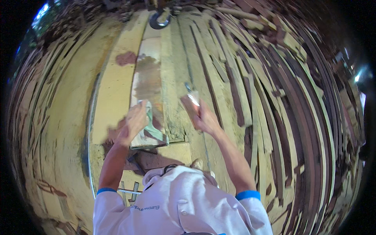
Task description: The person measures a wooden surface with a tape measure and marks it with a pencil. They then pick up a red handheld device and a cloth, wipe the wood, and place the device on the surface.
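Note:
Before me lies a long pale board (147, 49) with a wet-looking brown stain across its middle. At its near end my left hand (135, 119) is closed on a white-and-green cloth (156, 131), which hangs over the board's surface. Off the board's right side, my right hand (206, 121) grips a small brownish, shiny container (190, 105), tilted, with a narrow bluish end pointing away from me. Motion blur hides its exact kind. The two hands are apart.
A yellowish plank (113, 86) with a dark red patch (126, 58) lies left of the stained board. At its far end sits a round black object (159, 20). Many loose wooden strips (270, 98) cover the right side; thinner ones (51, 78) lie left.

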A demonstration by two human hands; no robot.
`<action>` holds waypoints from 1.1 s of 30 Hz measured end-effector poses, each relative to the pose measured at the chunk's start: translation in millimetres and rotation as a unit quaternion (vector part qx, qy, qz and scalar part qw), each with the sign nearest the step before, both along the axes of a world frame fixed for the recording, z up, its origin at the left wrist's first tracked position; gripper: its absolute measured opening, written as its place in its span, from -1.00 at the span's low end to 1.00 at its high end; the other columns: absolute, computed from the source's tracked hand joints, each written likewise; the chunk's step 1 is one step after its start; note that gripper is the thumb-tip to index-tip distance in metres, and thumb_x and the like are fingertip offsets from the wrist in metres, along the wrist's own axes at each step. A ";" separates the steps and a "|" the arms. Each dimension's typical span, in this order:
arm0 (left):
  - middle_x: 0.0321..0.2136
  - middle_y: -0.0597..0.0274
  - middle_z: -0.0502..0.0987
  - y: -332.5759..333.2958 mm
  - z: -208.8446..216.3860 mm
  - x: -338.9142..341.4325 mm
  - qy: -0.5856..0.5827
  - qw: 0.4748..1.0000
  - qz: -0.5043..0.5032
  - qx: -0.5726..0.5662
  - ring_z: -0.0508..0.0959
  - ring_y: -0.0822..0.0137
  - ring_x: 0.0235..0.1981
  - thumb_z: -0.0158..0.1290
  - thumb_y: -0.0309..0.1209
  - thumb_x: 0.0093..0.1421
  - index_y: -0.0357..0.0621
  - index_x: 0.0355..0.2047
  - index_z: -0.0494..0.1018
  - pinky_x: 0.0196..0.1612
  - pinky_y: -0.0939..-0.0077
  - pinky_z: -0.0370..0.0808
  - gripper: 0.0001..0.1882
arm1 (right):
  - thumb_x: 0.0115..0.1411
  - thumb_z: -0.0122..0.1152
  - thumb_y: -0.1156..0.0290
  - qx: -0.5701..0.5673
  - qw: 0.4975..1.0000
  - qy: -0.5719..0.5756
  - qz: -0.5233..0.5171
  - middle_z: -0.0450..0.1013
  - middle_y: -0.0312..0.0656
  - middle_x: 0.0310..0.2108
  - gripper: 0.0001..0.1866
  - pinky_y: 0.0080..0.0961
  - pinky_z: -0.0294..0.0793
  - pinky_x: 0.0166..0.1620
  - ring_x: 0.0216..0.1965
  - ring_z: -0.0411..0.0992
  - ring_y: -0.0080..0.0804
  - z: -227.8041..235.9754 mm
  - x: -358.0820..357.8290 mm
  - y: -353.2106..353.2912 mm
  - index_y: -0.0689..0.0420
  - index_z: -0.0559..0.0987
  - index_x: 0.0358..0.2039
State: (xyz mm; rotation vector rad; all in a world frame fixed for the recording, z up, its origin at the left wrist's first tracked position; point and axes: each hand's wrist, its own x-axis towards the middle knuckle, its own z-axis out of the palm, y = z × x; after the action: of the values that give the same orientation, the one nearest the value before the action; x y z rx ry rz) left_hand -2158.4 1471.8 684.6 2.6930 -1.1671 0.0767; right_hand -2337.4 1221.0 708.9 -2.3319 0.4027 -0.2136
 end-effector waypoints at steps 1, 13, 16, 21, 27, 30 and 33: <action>-0.17 -0.20 0.48 -2.3 -0.1 2.0 -0.022 1.000 -0.015 -0.011 0.50 -0.12 -0.16 0.05 -0.54 -0.08 -0.23 0.09 0.20 -0.08 0.10 0.43 -0.36 | 0.06 0.10 0.44 0.065 0.997 -0.039 0.002 0.40 0.18 -0.13 -0.36 -0.19 0.41 -0.06 -0.08 0.42 0.08 -5.9 -13.2 3.2 0.17 0.16 0.18; -0.36 0.09 0.53 -41.9 3.5 43.0 -0.192 0.971 -0.065 0.124 0.54 0.13 -0.32 0.10 -0.47 -0.10 -0.29 -0.29 0.48 -0.29 0.34 0.50 -0.70 | 0.02 0.13 0.66 0.347 0.909 -0.146 -0.181 0.43 -0.23 -0.22 -0.51 -0.57 0.38 -0.16 -0.24 0.40 -0.53 -91.9 -133.6 -2.5 0.22 0.35 0.02; -0.27 0.12 0.52 -51.2 14.3 52.0 -0.189 0.969 -0.031 0.153 0.49 0.11 -0.21 0.13 -0.43 -0.13 -0.23 -0.40 0.55 -0.18 0.14 0.44 -0.76 | 0.03 0.13 0.65 0.376 0.890 -0.131 -0.222 0.44 -0.25 -0.26 -0.53 -0.61 0.38 -0.19 -0.28 0.41 -0.55 -96.4 -166.9 -6.0 0.22 0.37 0.01; 0.09 -0.08 0.30 -55.6 29.8 64.3 -0.229 0.963 -0.002 0.138 0.15 -0.05 0.20 0.09 -0.37 -0.07 -0.24 -0.32 0.58 0.14 -0.23 0.12 -0.71 | 0.01 0.13 0.62 0.454 0.838 -0.149 -0.263 0.45 -0.24 -0.21 -0.48 -0.55 0.42 -0.19 -0.27 0.44 -0.52 -93.1 -210.0 -0.9 0.23 0.36 0.05; 0.31 -0.18 -0.05 -54.8 22.4 83.6 -0.209 0.972 0.070 0.081 -0.09 -0.19 0.34 0.03 -0.36 -0.01 -0.03 0.08 0.42 0.28 -0.29 -0.11 -0.45 | -0.03 0.23 0.52 0.520 0.783 -0.252 -0.230 0.41 -0.21 -0.04 -0.33 -0.48 0.41 0.02 -0.07 0.43 -0.42 -87.1 -221.2 3.7 0.28 0.28 0.14; 0.27 -0.29 0.01 -45.2 14.3 90.0 -0.187 0.981 0.025 -0.051 0.00 -0.26 0.30 0.12 -0.45 -0.08 -0.10 -0.06 0.52 0.23 -0.14 0.08 -0.53 | -0.05 0.32 0.42 0.519 0.772 -0.245 -0.272 0.39 -0.25 -0.06 -0.31 -0.46 0.39 -0.01 -0.10 0.40 -0.47 -88.0 -218.7 4.5 0.20 0.30 0.13; 0.20 -0.32 0.11 -31.2 7.3 85.0 -0.170 0.974 -0.031 -0.144 0.38 -0.23 0.03 0.20 -0.42 -0.09 -0.21 -0.25 0.52 0.05 0.14 0.37 -0.67 | 0.03 0.26 0.50 0.528 0.768 -0.245 -0.267 0.37 -0.22 0.03 -0.28 -0.43 0.35 0.09 0.01 0.37 -0.44 -85.5 -214.6 2.1 0.21 0.21 0.22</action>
State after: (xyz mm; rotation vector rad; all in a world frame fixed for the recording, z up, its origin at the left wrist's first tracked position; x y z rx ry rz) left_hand -2073.4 1440.7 691.9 2.4437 -1.2182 0.6672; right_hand -2551.9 1223.1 623.4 -0.9473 0.6827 -0.6562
